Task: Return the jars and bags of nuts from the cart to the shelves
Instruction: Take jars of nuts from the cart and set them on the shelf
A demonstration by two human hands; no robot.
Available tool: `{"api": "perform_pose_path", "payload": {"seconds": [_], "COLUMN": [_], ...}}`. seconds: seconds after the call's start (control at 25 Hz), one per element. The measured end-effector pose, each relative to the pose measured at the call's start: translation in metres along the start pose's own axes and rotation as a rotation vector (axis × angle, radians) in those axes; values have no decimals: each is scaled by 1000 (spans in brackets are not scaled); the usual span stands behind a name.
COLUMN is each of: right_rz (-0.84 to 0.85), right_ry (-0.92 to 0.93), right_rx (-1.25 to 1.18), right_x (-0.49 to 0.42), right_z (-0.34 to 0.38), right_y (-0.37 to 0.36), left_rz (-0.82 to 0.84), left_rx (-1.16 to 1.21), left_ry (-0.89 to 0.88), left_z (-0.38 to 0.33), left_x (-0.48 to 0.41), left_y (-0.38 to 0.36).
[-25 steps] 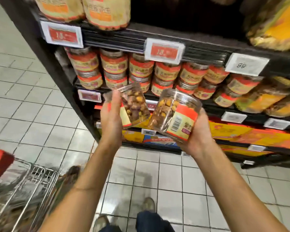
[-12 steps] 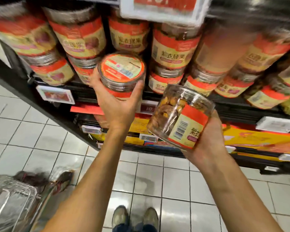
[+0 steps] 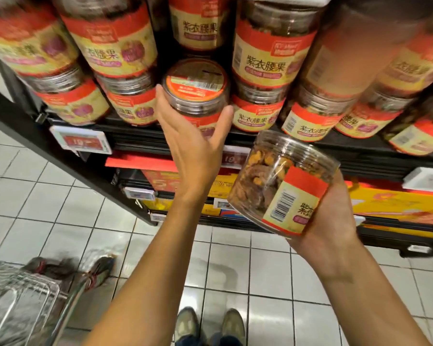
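While my left hand (image 3: 193,151) is clasping first jar (image 3: 195,88) side to side on shelf (image 3: 140,137), lid facing me, my right hand (image 3: 335,221) is gripping second jar (image 3: 280,181) just below shelf, long axis tilting up toward shelf.

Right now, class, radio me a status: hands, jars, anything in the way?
Left hand grips first jar, in the shelf gap. Right hand holds second jar, tilted, off the shelf. Stocked jars crowd both sides.

Jars (image 3: 263,58) stacked on shelf (image 3: 140,139), cart (image 3: 23,295) at left.
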State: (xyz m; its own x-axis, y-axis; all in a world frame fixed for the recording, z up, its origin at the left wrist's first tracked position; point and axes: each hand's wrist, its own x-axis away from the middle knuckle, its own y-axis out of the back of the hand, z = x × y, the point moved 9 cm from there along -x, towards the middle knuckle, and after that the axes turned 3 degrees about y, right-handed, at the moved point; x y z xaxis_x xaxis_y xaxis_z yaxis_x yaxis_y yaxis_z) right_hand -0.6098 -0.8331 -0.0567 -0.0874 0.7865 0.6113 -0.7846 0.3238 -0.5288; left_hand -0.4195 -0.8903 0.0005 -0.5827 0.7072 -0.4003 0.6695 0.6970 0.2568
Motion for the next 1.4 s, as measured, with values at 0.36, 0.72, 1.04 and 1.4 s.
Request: {"api": "perform_pose_path", "payload": {"seconds": [0.36, 0.72, 1.04, 1.4], "right_rz": [-18, -25, 215, 323], "right_ry": [51, 170, 376, 838], "right_rx": [43, 60, 401, 639], "right_x": [8, 0, 16, 71], "right_z": [5, 14, 17, 18], "right_y": [-7, -40, -101, -105], "left_rz": [264, 300, 575, 321], "left_rx": [-661, -519, 368, 437], "left_ry": [-683, -556, 182, 18], "left_z": [7, -16, -55, -69], "left_x": [62, 38, 32, -13], "left_y": [11, 22, 43, 52]}}
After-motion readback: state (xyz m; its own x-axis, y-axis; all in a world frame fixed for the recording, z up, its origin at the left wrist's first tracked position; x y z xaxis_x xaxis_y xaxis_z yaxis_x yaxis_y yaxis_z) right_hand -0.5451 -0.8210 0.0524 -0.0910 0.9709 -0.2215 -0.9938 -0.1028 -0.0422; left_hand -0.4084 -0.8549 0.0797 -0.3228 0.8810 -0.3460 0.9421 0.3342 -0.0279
